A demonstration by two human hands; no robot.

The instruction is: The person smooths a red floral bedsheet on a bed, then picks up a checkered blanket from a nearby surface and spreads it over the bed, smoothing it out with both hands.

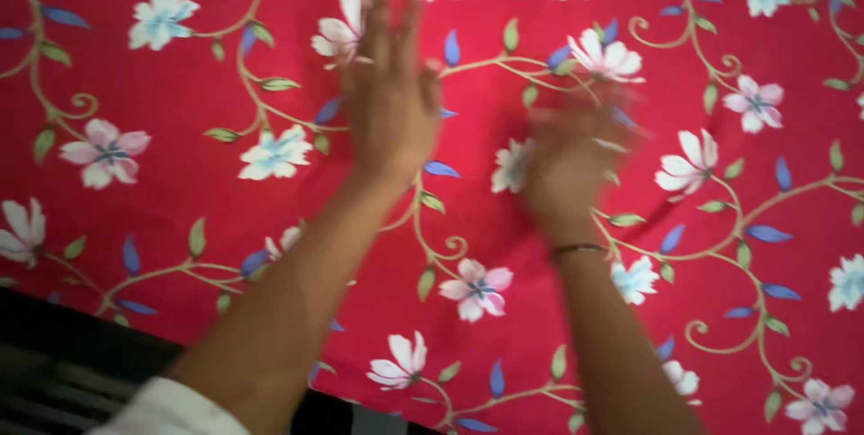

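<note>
A red cloth (180,192) printed with white, pink and blue flowers, green leaves and tan vines fills the view. My left hand (389,98) lies stretched out flat over it, fingers together and pointing away from me, holding nothing. My right hand (571,161) hovers over the cloth to the right, heavily blurred, its fingers spread; nothing shows in it. A thin dark band (578,250) circles my right wrist. A white sleeve cuff (171,410) covers my left arm near the bottom edge.
The cloth's near edge (135,331) runs diagonally across the lower left. Below it lies a dark striped surface (54,372).
</note>
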